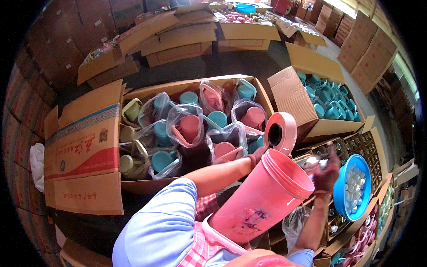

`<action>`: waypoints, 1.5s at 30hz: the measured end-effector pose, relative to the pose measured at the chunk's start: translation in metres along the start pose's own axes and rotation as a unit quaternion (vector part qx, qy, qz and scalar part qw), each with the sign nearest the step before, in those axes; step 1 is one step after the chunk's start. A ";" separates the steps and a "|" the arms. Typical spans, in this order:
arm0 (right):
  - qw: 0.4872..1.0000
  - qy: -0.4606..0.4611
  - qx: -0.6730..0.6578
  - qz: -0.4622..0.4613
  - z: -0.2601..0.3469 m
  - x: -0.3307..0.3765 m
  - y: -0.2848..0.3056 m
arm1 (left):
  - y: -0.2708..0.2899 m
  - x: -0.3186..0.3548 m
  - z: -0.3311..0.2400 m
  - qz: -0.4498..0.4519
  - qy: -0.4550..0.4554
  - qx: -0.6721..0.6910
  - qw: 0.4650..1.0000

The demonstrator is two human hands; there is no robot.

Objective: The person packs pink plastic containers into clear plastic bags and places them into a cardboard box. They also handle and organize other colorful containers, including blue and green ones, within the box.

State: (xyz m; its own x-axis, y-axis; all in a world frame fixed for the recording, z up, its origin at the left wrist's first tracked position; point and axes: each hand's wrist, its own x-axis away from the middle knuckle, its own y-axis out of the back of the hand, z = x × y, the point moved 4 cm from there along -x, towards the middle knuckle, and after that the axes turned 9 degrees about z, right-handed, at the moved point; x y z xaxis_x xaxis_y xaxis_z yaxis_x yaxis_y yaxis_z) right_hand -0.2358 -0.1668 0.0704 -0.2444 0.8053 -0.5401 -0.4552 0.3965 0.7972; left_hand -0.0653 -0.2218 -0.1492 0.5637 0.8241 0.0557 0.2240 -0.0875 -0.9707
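Observation:
A large pink thermos shell [262, 198] with a threaded open mouth leans against my front, tilted up to the right. Behind its mouth, my left hand [259, 155] grips a pink ring-shaped thermos collar [291, 133] with a dark hole in it. The shell hides part of those fingers. My right hand [327, 171], in a dark glove, is between the shell's mouth and a blue basin [338, 196] of small white round pieces [354, 187]. Beside that hand is a shiny silvery thing [312, 164], blurred. Motion smears the right fingers, so their hold is unclear.
A big open carton [84, 155] holds bagged pink, teal and olive thermoses [189, 127]. Another box [296, 100] is full of teal parts [331, 98]. Divided crates [367, 151] lie around the basin, with pink handled parts [362, 236] at lower right. Stacked cartons [58, 44] line the left.

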 end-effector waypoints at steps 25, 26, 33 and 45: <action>0.731 0.045 -0.679 -0.052 0.044 0.000 0.085 | -0.149 0.063 -0.062 0.220 -0.189 -0.242 0.926; 0.738 0.074 -0.671 -0.020 0.070 -0.002 0.086 | -0.154 0.083 -0.071 0.217 -0.194 -0.283 0.914; 0.817 0.071 -0.464 0.334 0.076 0.022 0.070 | -0.170 0.069 -0.062 0.266 -0.162 -0.514 0.799; 0.843 -0.094 -0.328 0.415 0.079 0.030 0.062 | -0.217 0.083 -0.068 0.151 -0.217 -0.148 0.953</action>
State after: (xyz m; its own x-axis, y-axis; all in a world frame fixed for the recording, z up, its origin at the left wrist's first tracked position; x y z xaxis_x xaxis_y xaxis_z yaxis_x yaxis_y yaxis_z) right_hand -0.2035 -0.0833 0.1255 -0.6001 0.7652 0.2331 -0.5849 -0.6185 0.5247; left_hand -0.0129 -0.1723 0.0816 0.2712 0.8846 -0.3794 0.3550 -0.4583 -0.8148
